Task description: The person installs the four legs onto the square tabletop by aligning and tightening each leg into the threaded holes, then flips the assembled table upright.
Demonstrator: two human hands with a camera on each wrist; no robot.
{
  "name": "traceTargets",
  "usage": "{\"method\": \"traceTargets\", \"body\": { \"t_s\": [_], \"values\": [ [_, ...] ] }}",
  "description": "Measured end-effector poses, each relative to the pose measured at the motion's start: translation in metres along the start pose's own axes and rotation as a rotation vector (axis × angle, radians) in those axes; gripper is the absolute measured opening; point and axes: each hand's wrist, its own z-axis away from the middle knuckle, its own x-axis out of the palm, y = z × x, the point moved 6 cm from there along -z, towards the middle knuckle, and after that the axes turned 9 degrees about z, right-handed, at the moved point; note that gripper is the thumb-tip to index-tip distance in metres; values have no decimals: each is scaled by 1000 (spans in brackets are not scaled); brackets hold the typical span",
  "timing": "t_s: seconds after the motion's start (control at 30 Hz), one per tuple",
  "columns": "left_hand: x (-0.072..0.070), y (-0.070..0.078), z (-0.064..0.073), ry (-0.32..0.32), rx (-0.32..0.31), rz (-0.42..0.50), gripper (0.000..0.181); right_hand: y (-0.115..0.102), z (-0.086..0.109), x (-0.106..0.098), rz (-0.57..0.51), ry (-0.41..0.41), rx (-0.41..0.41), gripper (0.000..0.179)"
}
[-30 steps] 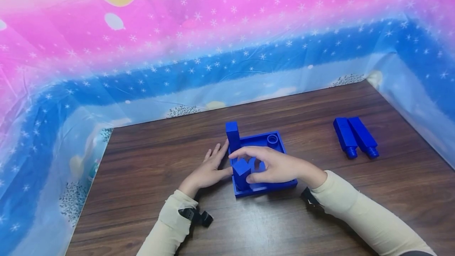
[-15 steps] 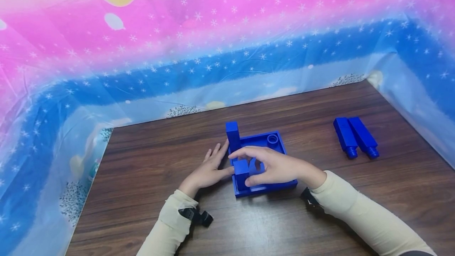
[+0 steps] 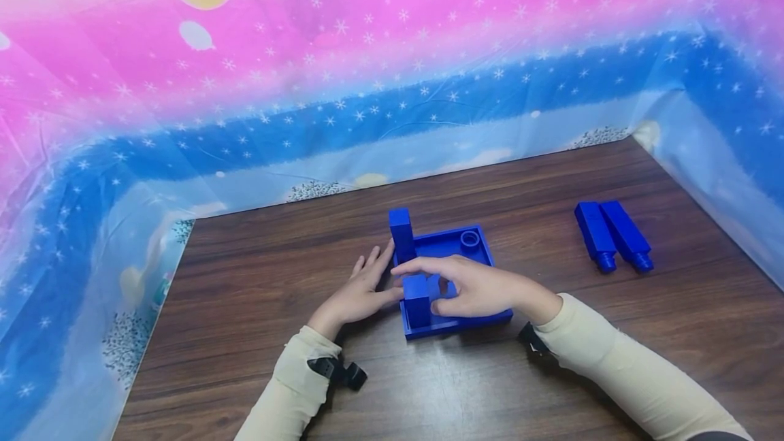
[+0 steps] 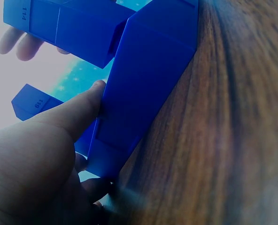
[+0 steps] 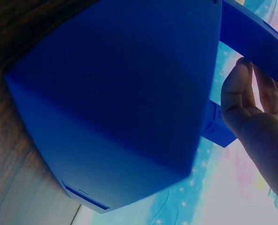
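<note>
A square blue tray-like base [image 3: 471,322] with a raised rim lies on the table. Upright at its left corners stand two square blue posts: a near post [image 3: 417,303] and a far post [image 3: 401,233]. My left hand [image 3: 361,298] rests against the base's left side, fingers spread and thumb tip near the near post. Around the near post hovers my right hand [image 3: 474,286], loosely curved, with the index finger behind and the thumb beside it. The right wrist view shows this post [image 5: 258,42] between thumb and fingers; firm contact is unclear.
Two more blue posts, a left one [image 3: 594,233] and a right one [image 3: 626,233], lie at the right with threaded ends toward me. A round socket [image 3: 469,240] sits in the base's far right corner. Patterned cloth [image 3: 392,107] hangs behind the brown table [image 3: 275,250].
The near post has turned from a diamond angle to nearly square with the base. My right thumb has shifted slightly right, off the post's face. My left hand has stayed put.
</note>
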Motion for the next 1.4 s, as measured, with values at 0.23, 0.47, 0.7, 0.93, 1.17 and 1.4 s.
{"method": "traceTargets", "body": {
  "t_s": [0.23, 0.47, 0.7, 0.93, 1.17, 1.4],
  "values": [
    [0, 0, 0, 7, 0, -8, 93, -1, 0, 1, -8, -8, 18, 64],
    [0, -1, 0, 5, -3, -7, 91, -1, 0, 1, -6, 2, 13, 61],
    [0, -2, -2, 4, -9, -11, 93, 0, 0, 1, -10, 5, 28, 59],
    [0, -3, 0, 21, -8, -9, 94, 1, 0, 1, -9, 4, 40, 59],
    [1, -4, 0, 12, -38, -4, 94, 2, 1, 3, -18, -3, 55, 59],
    [0, -3, -1, 14, -37, -4, 96, 2, 1, 2, -6, 2, 67, 59]
  ]
}}
